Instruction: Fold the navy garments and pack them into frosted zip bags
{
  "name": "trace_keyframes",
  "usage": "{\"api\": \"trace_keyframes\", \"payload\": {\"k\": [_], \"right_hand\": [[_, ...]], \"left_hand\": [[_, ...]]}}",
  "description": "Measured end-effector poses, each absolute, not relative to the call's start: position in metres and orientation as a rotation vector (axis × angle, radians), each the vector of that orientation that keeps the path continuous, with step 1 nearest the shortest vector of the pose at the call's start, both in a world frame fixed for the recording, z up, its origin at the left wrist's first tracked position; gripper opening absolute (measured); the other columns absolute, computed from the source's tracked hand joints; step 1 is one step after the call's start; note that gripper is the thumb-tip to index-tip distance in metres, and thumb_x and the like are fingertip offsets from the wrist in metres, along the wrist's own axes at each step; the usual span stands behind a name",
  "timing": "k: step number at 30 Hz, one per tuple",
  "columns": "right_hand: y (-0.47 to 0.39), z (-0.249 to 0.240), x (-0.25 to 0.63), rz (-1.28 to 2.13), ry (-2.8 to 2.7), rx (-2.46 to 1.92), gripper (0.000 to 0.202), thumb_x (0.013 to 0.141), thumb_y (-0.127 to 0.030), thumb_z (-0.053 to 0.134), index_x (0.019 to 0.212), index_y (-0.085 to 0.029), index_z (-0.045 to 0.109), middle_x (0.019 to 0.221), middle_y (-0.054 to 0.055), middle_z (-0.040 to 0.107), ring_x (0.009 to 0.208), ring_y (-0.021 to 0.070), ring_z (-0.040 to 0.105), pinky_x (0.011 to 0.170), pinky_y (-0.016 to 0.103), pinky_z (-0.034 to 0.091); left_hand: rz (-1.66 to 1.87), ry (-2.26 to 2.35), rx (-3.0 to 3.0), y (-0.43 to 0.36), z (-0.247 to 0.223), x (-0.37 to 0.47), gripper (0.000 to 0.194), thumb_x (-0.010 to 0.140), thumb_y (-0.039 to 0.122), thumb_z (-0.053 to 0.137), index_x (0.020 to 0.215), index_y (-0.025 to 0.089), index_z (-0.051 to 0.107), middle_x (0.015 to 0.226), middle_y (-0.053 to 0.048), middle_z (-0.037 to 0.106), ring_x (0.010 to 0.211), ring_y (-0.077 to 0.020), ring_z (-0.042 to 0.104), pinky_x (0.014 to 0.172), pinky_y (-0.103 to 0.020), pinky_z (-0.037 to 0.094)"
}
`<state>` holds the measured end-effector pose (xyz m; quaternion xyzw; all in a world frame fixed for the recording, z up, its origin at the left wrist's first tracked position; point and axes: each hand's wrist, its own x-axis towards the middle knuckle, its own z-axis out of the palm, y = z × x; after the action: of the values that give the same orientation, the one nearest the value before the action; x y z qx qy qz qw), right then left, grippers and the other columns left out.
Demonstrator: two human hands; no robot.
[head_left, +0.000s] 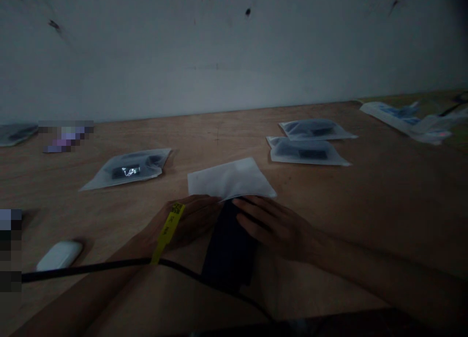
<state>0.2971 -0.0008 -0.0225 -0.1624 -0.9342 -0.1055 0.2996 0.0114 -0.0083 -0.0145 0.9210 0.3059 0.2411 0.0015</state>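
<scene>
We find the item (230, 249) between the left hand (199, 217) and the right hand (280, 227), running from the fingertips back toward the wearer. It is very dark blue, almost black, longer than wide, with fairly straight sides; the dim light hides its surface detail. Its far end meets the near edge of the bag (230, 178), just ahead of the fingers; we cannot tell whether it enters. The bag is white, plain and slightly rumpled.

The right fingers are extended and a little spread, tips at the item's far end. The left fingers lie close together by its left side. We cannot tell whether either hand grips. A packet (127, 168) lies beyond the left fingers, leftward; two packets (309, 151) lie beyond the right fingers.
</scene>
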Motion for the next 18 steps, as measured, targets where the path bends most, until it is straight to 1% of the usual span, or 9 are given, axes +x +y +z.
{"api": "trace_keyframes", "payload": {"k": [2,4,7,10,14,18], "right_hand": [[-0.001,-0.025,0.298,-0.286,-2.452,-0.503,0.023,0.096,-0.009,0.051,0.117,-0.012,0.060,0.129,0.016,0.065,0.123,0.0252,0.061,0.091,0.038,0.060],[-0.002,-0.026,0.300,-0.318,-2.435,-0.545,0.022,0.098,-0.011,0.049,0.117,-0.015,0.058,0.128,0.014,0.066,0.119,0.0223,0.063,0.084,0.034,0.062],[-0.004,-0.025,0.301,-0.389,-2.451,-0.595,0.021,0.098,-0.013,0.048,0.116,-0.017,0.058,0.132,0.012,0.064,0.118,0.0220,0.064,0.080,0.032,0.063],[-0.005,-0.020,0.300,-0.501,-2.490,-0.655,0.023,0.098,-0.009,0.043,0.112,-0.014,0.061,0.132,0.012,0.065,0.118,0.0233,0.064,0.075,0.030,0.062],[-0.007,-0.012,0.298,-0.608,-2.466,-0.736,0.031,0.096,-0.004,0.036,0.103,-0.013,0.065,0.116,0.011,0.072,0.106,0.0210,0.068,0.069,0.027,0.059],[-0.007,-0.010,0.296,-0.625,-2.442,-0.829,0.033,0.091,0.000,0.038,0.100,-0.011,0.067,0.097,0.010,0.074,0.087,0.0202,0.070,0.063,0.027,0.056]], "left_hand": [[0.775,0.928,2.911,-0.012,-0.011,0.013,0.033,0.103,0.030,0.048,0.132,0.017,0.056,0.127,-0.010,0.066,0.116,-0.0200,0.066,0.097,-0.033,0.058],[0.796,0.957,2.883,-0.015,-0.008,0.014,0.032,0.104,0.030,0.045,0.131,0.017,0.055,0.126,-0.012,0.066,0.112,-0.0205,0.068,0.091,-0.033,0.060],[0.824,1.053,2.785,-0.016,-0.006,0.016,0.029,0.104,0.027,0.046,0.130,0.019,0.055,0.119,-0.009,0.070,0.102,-0.0184,0.071,0.083,-0.029,0.061],[0.847,1.123,2.734,-0.014,-0.002,0.019,0.026,0.101,0.025,0.053,0.126,0.021,0.057,0.110,-0.005,0.072,0.096,-0.0163,0.072,0.081,-0.028,0.061],[0.949,1.010,2.791,-0.013,0.002,0.022,0.022,0.097,0.022,0.060,0.119,0.020,0.061,0.101,-0.003,0.073,0.095,-0.0148,0.070,0.085,-0.028,0.059],[0.968,0.788,2.888,-0.013,0.002,0.025,0.027,0.095,0.015,0.062,0.122,0.016,0.059,0.105,-0.004,0.073,0.100,-0.0142,0.069,0.093,-0.028,0.057]]}}
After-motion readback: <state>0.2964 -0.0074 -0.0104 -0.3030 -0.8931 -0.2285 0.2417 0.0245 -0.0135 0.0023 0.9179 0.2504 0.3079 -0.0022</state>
